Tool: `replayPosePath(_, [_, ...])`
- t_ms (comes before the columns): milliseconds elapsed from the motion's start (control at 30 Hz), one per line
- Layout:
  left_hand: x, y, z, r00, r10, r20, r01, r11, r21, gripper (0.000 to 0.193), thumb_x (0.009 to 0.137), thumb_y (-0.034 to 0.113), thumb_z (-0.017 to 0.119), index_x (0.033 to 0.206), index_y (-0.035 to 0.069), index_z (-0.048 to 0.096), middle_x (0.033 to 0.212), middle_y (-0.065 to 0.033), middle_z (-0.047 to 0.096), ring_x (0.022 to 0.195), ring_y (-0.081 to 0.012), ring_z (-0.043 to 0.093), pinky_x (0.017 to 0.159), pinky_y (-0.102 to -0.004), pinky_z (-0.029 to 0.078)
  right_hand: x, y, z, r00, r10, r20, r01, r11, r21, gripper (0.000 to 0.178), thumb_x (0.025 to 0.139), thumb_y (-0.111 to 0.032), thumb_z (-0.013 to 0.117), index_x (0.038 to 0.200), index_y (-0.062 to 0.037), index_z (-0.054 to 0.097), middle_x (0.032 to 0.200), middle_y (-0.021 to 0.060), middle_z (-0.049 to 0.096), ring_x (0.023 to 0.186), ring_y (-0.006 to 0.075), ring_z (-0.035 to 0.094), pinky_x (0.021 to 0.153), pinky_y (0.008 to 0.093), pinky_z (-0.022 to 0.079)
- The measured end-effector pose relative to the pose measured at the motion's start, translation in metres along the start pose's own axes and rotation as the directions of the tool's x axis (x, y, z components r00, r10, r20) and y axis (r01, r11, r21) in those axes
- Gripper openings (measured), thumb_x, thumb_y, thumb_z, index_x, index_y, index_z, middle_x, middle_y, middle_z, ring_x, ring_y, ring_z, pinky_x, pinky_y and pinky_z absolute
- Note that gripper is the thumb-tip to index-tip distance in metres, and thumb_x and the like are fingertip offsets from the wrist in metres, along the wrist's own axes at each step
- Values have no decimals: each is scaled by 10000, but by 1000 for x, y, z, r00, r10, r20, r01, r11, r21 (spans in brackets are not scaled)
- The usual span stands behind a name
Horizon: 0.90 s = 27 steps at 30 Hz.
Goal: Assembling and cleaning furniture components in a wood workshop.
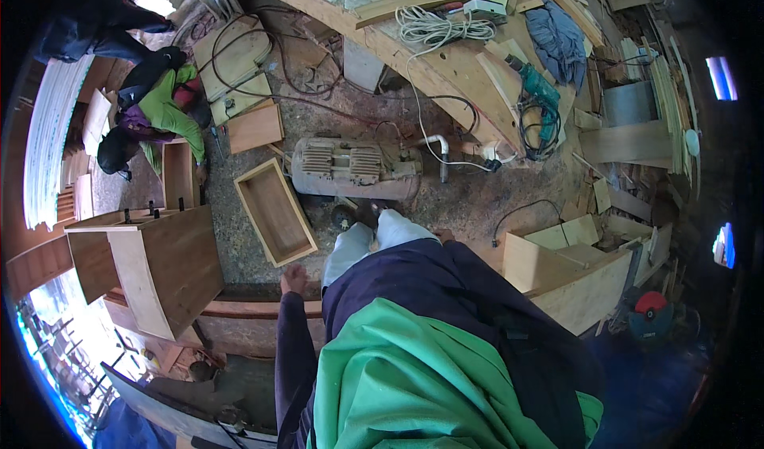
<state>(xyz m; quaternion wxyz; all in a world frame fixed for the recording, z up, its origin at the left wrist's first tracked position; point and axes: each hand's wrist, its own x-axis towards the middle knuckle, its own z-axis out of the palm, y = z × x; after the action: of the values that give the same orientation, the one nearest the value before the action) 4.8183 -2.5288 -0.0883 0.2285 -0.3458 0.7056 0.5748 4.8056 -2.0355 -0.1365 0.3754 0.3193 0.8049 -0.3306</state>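
Observation:
My left hand [294, 279] hangs low at my left side with nothing in it, its fingers loosely apart. It is nearest to a shallow wooden drawer box [298, 218], which lies on the floor just ahead of it. At the front of my right thigh, only a small part of my right hand [444, 234] shows beside my dark clothing, and its fingers are too hidden to read. A dusty machine with ribbed housings [354, 166], like an air compressor, lies just beyond my feet.
A wooden cabinet [179, 266] stands at left, near a crouching person in green [167, 111] beside another drawer box. Ahead, a workbench [446, 75] carries a green power drill [537, 91] and coiled white cable [434, 27]. Hoses cross the floor. An open wooden box [549, 266] is at right.

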Motion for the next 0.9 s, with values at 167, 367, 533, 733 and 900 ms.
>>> replayPosePath(167, [30, 38, -13, 992, 124, -17, -124, 992, -22, 137, 789, 1, 527, 922, -16, 552, 734, -84, 587, 542, -159, 577, 464, -267, 479, 19, 13, -2, 999, 8, -36, -10, 999, -44, 194, 824, -183, 545, 945, -90, 664, 878, 97, 648, 824, 241, 600, 777, 357, 475])
replayPosePath(367, [58, -42, -25, 996, 71, 59, -85, 955, 285, 157, 758, 55, 524, 904, 22, 573, 664, -89, 571, 496, -177, 577, 441, -289, 480, 8, 49, -29, 935, -270, -230, 254, 962, -100, 273, 791, -308, 584, 825, -46, 654, 775, 118, 636, 688, 201, 601, 665, 338, 477])
replayPosePath(533, [16, 23, 54, 988, -156, 6, 141, 907, 397, 241, 740, 97, 495, 948, 7, 576, 681, -133, 611, 539, -212, 612, 482, -309, 496, 2, 78, -46, 956, -167, -242, 172, 985, 1, 293, 791, -272, 554, 666, -8, 571, 643, 138, 550, 608, 251, 548, 597, 351, 448])
replayPosePath(733, [-8, 25, 106, 999, -1, -51, 16, 950, 312, 293, 737, 166, 517, 980, 13, 576, 680, -142, 632, 630, -228, 638, 634, -327, 498, -11, -10, -132, 698, -409, -588, 565, 819, 100, 122, 833, -163, 519, 824, -53, 572, 703, 110, 579, 633, 218, 575, 591, 313, 452])
replayPosePath(900, [-44, 46, 155, 970, 173, -168, -43, 809, 586, 262, 726, 173, 560, 967, 73, 588, 835, -131, 633, 809, -251, 619, 711, -341, 475, -27, -183, -267, 388, -668, -634, 833, 549, -68, 124, 825, -165, 509, 833, -43, 527, 735, 149, 533, 680, 299, 538, 581, 366, 422])
